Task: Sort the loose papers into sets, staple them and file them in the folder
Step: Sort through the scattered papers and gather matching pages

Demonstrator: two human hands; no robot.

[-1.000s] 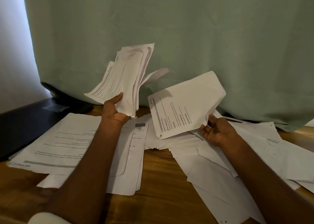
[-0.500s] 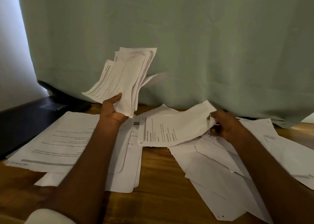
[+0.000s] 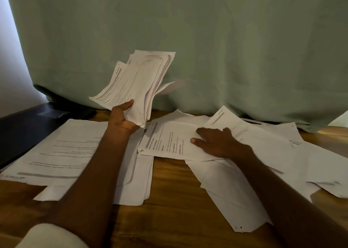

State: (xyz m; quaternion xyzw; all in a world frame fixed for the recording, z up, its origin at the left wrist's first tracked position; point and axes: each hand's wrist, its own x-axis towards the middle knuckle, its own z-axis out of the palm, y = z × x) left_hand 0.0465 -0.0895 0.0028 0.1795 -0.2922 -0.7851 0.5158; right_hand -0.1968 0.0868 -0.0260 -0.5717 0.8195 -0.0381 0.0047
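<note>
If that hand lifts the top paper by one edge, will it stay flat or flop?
Probably flop: the sheet looks thin, and the held bundle already curls. It is likely light. It may slide, since the right hand rests on it atop other loose papers.

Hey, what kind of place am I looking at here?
Probably a home desk or study corner, though little of the room shows: printed papers spread over a wooden tabletop, a green curtain hanging behind, and a stack gripped in the left hand.
</note>
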